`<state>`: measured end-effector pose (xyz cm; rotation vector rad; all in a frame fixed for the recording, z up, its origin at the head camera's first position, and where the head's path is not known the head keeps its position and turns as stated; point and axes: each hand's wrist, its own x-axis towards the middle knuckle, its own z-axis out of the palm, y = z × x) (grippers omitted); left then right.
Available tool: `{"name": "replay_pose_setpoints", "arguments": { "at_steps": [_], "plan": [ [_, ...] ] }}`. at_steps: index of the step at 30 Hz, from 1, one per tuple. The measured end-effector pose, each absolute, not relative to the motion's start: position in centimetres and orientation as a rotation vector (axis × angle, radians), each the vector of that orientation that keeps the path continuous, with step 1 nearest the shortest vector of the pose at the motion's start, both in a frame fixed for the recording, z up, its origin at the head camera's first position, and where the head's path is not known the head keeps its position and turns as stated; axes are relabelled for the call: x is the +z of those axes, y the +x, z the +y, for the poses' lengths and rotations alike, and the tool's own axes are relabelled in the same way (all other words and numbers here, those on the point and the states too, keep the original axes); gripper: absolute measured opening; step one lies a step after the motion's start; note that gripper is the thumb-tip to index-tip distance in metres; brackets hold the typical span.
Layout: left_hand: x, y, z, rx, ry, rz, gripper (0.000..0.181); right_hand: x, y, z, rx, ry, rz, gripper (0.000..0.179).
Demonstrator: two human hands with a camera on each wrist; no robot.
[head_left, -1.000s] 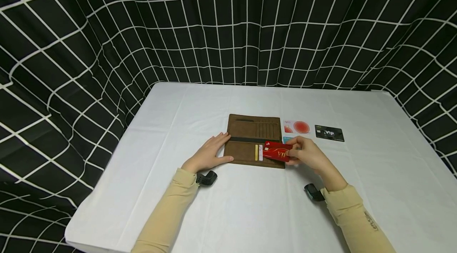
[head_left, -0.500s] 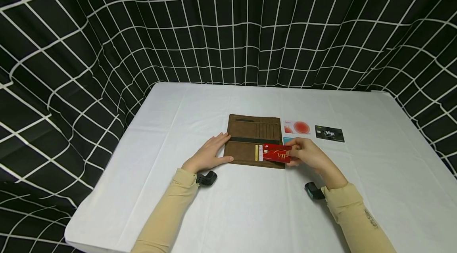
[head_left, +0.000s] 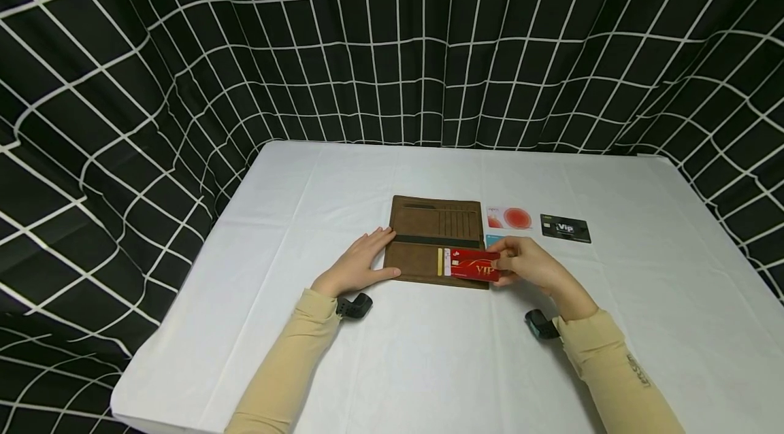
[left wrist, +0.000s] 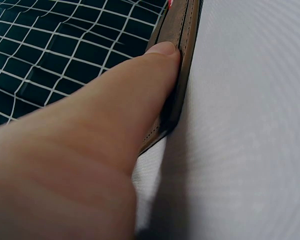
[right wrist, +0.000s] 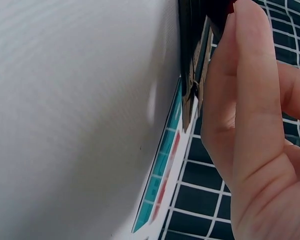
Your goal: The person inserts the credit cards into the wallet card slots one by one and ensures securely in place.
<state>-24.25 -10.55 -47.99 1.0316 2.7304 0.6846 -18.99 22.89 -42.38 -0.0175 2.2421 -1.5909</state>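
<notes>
An unfolded brown wallet [head_left: 416, 220] lies on the white table, with card slots on both halves. My left hand [head_left: 354, 265] rests at its left edge, fingers spread; in the left wrist view the thumb [left wrist: 162, 60] presses on the wallet's stitched border [left wrist: 186, 30]. My right hand [head_left: 528, 262] pinches the right end of a red VIP card [head_left: 470, 264], held over the slots of the near half. To the card's left, a yellow card edge [head_left: 439, 262] and a white card edge [head_left: 447, 262] stick out of the slots. In the right wrist view, my fingers hide most of the red card.
Right of the wallet lie a pink-and-white card [head_left: 510, 218] with a red circle and a black VIP card [head_left: 565, 228]. A blue card [head_left: 493, 239] is partly covered by my right hand. A black grid-patterned cloth [head_left: 422, 46] hangs behind the table [head_left: 398, 359].
The red card has turned from tilted to nearly level with the slots, and its left end has shifted slightly down. My left hand has stayed in place on the wallet.
</notes>
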Motion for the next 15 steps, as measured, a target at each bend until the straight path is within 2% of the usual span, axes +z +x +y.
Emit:
{"name": "replay_pose_setpoints", "arguments": {
  "at_steps": [15],
  "plan": [
    [-47.97, -24.24, -10.57, 0.695, 1.021, 2.723, 0.081, -42.66, -19.73, 22.35, -1.552, -0.031, 2.299, 0.037]
  ]
}}
